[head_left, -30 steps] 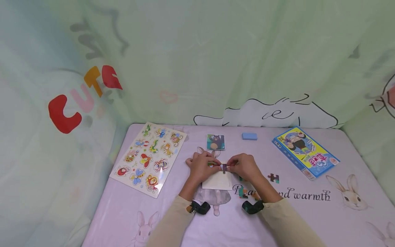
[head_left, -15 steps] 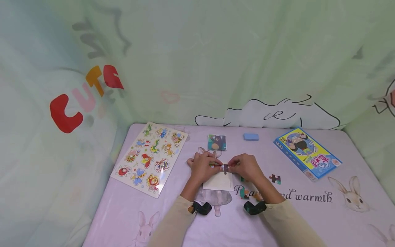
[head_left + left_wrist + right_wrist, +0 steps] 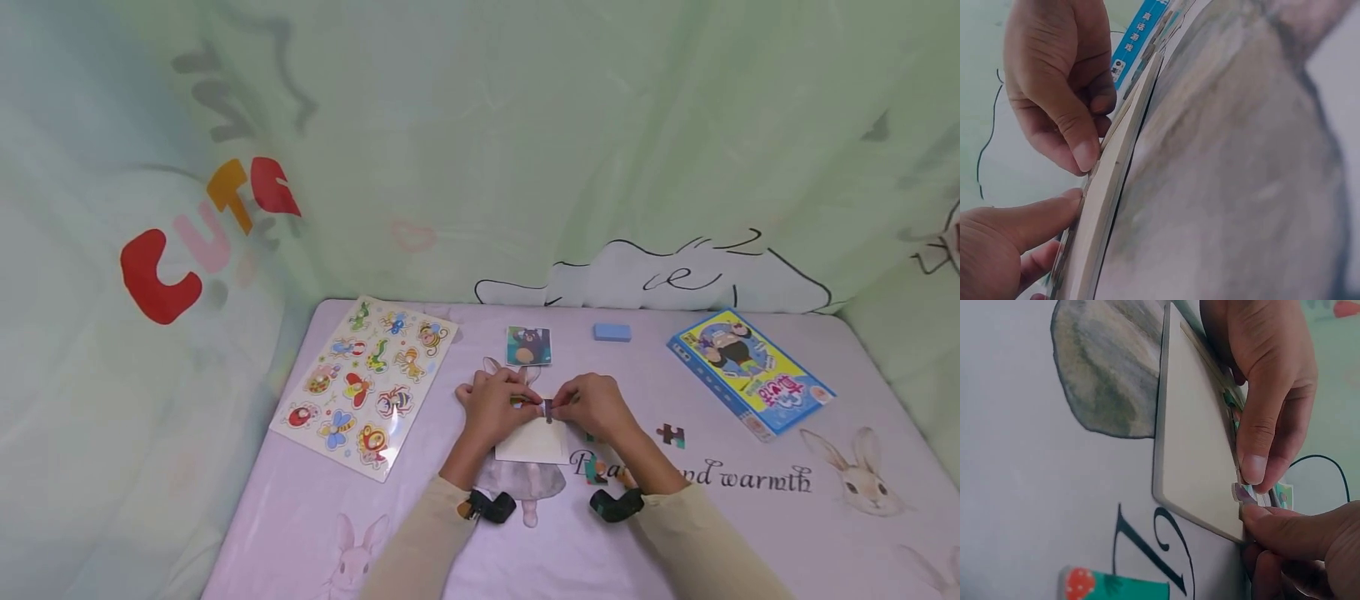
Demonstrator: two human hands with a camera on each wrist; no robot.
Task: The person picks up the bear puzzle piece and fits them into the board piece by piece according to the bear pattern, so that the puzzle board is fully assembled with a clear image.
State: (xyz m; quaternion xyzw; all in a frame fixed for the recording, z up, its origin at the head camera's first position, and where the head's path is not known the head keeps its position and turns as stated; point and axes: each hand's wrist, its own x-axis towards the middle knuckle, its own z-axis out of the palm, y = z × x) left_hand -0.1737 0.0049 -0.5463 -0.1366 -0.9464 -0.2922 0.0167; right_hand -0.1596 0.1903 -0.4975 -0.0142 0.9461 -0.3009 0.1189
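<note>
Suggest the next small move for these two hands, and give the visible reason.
Probably lay the purple puzzle piece flat on the pale board, since the left hand and the right hand meet at it there and, in the right wrist view, it looks tilted.

Hands, 2: left hand [image 3: 495, 406], right hand [image 3: 596, 406]. Puzzle tray [image 3: 528, 446], 1. Dark piece [image 3: 548, 410] at fingertips, 1. Clockwise about the tray: bear card [image 3: 528, 346], twelve o'clock, 1; blue block [image 3: 612, 333], one o'clock, 1; box [image 3: 757, 362], two, 1; loose puzzle pieces [image 3: 677, 436], three to four, at least 3; insect board [image 3: 318, 440], ten, 1; insects [image 3: 357, 389] thereon, 12.
</note>
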